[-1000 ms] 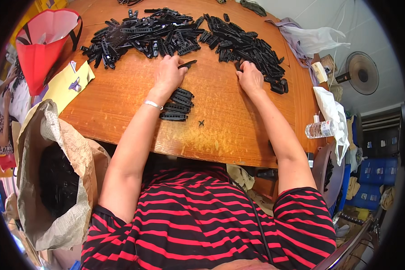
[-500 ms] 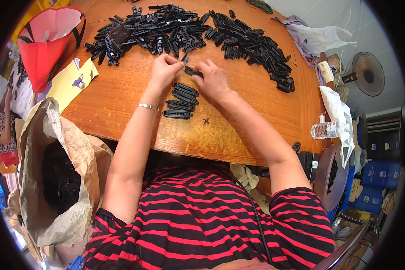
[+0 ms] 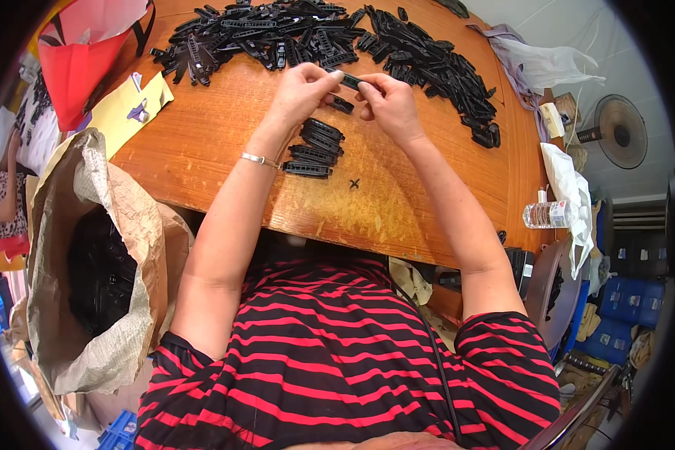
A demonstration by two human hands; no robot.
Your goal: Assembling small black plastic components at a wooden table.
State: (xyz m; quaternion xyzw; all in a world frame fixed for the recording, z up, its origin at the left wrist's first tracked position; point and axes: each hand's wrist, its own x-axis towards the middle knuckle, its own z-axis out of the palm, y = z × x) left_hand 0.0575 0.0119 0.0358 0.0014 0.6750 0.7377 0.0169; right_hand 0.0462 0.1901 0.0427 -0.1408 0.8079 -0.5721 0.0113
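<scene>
Fingers of my left grip (image 3: pixel 300 94) and right grip (image 3: pixel 394 106) pinch opposite ends of a slim dark piece (image 3: pixel 349 79). Just below it, beside the left grip, is a second black piece (image 3: pixel 342 105), held or lying, I cannot tell. Nearer me lies a row of black strips (image 3: pixel 313 153); beyond, a dark heap (image 3: pixel 431 69). I judge this a fitting or checking step, calling next for steady alignment.

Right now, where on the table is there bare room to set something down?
Bare wooden table between the X-shaped piece and right forearm, and between the yellow sheet and left forearm. Crowded: the far side, with two black heaps, and the row of black pieces.
</scene>
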